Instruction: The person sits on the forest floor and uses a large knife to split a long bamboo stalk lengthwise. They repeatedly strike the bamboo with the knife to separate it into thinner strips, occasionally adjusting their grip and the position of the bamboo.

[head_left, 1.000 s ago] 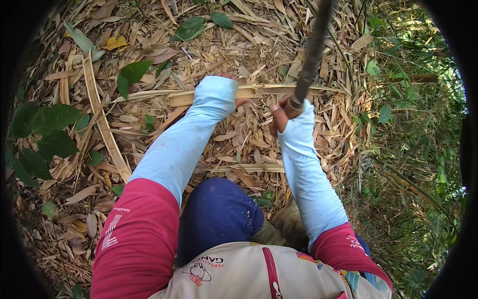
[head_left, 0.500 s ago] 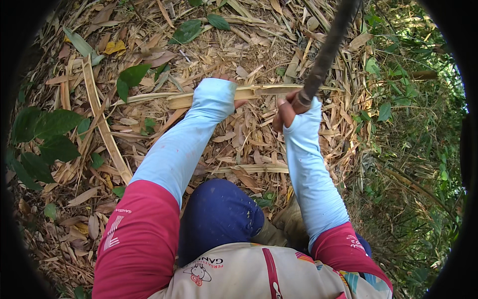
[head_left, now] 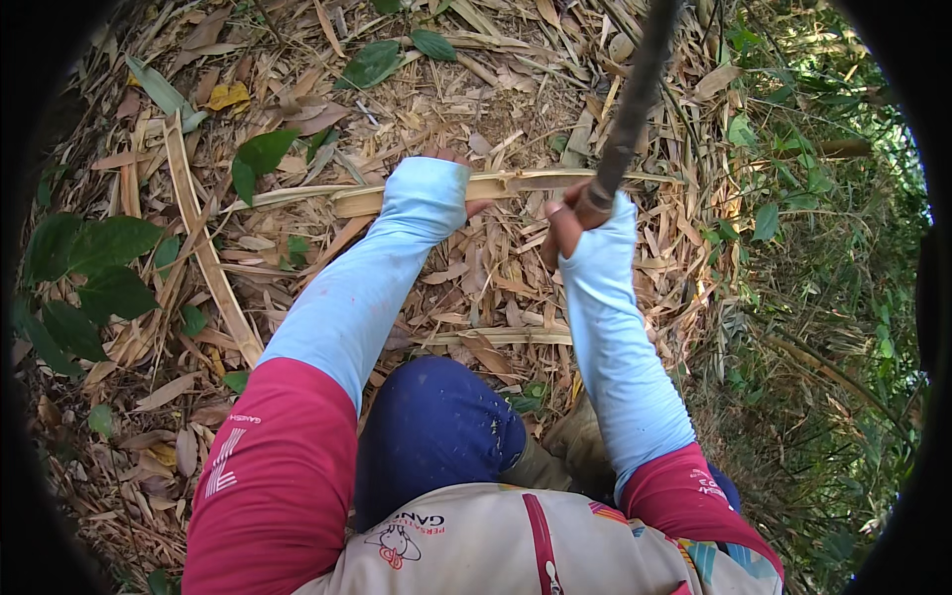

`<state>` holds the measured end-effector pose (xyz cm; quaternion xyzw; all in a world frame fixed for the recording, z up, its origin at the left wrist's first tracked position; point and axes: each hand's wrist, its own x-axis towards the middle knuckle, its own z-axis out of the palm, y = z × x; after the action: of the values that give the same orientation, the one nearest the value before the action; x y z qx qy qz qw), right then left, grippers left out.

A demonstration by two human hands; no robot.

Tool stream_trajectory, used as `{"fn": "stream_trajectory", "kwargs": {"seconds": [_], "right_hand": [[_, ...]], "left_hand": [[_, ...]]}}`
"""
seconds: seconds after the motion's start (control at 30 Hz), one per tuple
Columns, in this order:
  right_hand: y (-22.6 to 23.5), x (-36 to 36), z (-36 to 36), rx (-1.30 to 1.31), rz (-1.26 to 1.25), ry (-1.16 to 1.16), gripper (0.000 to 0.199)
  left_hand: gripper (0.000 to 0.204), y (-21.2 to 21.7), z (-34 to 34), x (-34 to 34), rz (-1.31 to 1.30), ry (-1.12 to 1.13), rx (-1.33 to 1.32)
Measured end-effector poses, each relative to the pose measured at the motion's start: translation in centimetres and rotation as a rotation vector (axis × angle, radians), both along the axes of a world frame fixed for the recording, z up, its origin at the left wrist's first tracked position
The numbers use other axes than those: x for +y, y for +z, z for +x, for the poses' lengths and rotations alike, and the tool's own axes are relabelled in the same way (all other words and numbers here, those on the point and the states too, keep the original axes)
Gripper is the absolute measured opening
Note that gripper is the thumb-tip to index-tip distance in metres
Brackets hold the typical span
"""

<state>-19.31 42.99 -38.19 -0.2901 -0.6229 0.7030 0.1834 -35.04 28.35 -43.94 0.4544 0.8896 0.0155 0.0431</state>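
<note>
Nearest us, our bent knee in dark blue trousers (head_left: 431,426) sits between both forearms in pale blue sleeves. Just beyond, our right hand (head_left: 570,223) is closed in a fist round the handle of a long dark blade (head_left: 630,119), which rises up and away from the knuckles toward the top of the view; the fingers are wrapped fully, with no gap showing. Our left hand (head_left: 446,183) lies mostly under its sleeve cuff, so we cannot tell how far its fingers are curled, but the fingertips press on the split bamboo strip (head_left: 516,185), which lies flat on the ground, running crosswise from beyond the left fingers to just past the right fist. We judge the strip light, stiff along its length yet apt to split further, with sharp, splintery edges, so it is best held flat from above, well clear of the blade. Farther out, dry bamboo litter (head_left: 476,89) and broad green leaves (head_left: 99,268) cover the ground; there is open room ahead, while green undergrowth (head_left: 823,228) crowds beyond the right fist.
</note>
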Motion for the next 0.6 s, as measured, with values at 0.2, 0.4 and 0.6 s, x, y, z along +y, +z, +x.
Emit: {"fn": "stream_trajectory", "kwargs": {"seconds": [0.2, 0.4, 0.6], "right_hand": [[-9.4, -2.6, 1.8, -0.241, 0.305, -0.133, 0.018], [-9.9, -1.3, 1.7, -0.504, 0.214, 0.246, 0.024], [-1.3, -1.1, 0.0, 0.258, 0.101, -0.151, 0.013]], "left_hand": [[0.06, 0.2, -0.1, 0.7, -0.005, -0.019, -0.009], [0.065, -0.1, 0.0, 0.4, -0.048, 0.013, -0.017], [0.064, 0.0, -0.1, 0.1, -0.006, 0.02, -0.049]]}}
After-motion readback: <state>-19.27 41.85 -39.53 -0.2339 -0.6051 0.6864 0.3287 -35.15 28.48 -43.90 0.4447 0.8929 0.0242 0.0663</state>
